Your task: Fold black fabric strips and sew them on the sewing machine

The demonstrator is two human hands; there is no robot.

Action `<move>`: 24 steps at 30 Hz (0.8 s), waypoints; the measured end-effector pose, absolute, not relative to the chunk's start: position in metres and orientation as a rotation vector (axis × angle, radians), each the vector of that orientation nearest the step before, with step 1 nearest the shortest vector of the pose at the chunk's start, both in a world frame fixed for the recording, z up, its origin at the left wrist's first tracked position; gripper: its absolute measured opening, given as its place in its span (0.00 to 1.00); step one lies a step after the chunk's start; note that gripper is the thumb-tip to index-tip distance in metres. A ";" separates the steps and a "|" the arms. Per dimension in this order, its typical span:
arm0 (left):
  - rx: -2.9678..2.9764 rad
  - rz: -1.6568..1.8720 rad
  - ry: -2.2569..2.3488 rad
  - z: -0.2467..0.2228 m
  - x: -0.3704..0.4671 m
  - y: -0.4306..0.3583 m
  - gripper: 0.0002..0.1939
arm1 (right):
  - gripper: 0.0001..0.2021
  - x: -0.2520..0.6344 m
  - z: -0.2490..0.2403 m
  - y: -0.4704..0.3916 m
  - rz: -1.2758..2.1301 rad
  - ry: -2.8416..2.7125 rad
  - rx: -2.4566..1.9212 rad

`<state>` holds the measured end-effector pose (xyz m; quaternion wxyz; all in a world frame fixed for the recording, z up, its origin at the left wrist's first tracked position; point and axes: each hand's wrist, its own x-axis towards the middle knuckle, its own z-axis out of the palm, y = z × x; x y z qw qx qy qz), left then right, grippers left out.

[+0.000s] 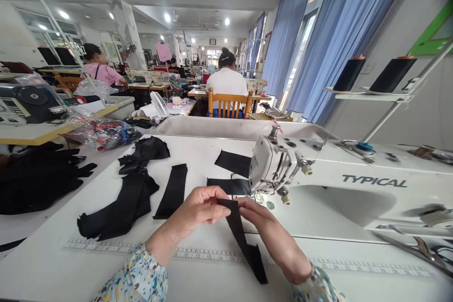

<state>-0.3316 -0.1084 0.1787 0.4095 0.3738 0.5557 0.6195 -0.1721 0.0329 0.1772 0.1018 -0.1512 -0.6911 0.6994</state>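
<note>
Between my two hands hangs a narrow black fabric strip (pixel 240 233), its lower end trailing toward the table's front. My left hand (pixel 203 207) pinches its upper end between thumb and fingers. My right hand (pixel 264 222) grips the same end from the right, its fingertips partly hidden behind the cloth. Just beyond, another black fabric piece (pixel 226 186) lies by the needle area of a white sewing machine (pixel 272 165). A further black piece (pixel 233 162) rests behind it. To the left of my hands are a single black strip (pixel 173 191) and a loose pile of black pieces (pixel 120 207).
A printed ruler (pixel 208 255) runs along the table front. Scissors (pixel 414 250) lie at the right edge. Black thread cones (pixel 348 74) stand on a rack behind the machine. A black fabric heap (pixel 35 179) is at far left. A person in white (pixel 226 78) sits ahead.
</note>
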 end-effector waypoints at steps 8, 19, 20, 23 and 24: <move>0.970 1.562 1.740 0.176 -0.325 -0.100 0.10 | 0.17 -0.188 0.180 0.034 1.951 -2.066 -0.308; 0.977 1.660 1.779 0.171 -0.326 -0.102 0.15 | 0.05 -0.197 0.169 0.042 1.801 -2.123 -0.337; 0.989 1.664 1.769 0.171 -0.325 -0.103 0.14 | 0.05 -0.195 0.169 0.042 1.756 -2.149 -0.343; 1.043 1.694 1.693 0.172 -0.320 -0.104 0.11 | 0.04 -0.190 0.169 0.041 1.655 -2.202 -0.328; 1.049 1.705 1.663 0.173 -0.319 -0.104 0.09 | 0.04 -0.189 0.169 0.041 1.632 -2.208 -0.321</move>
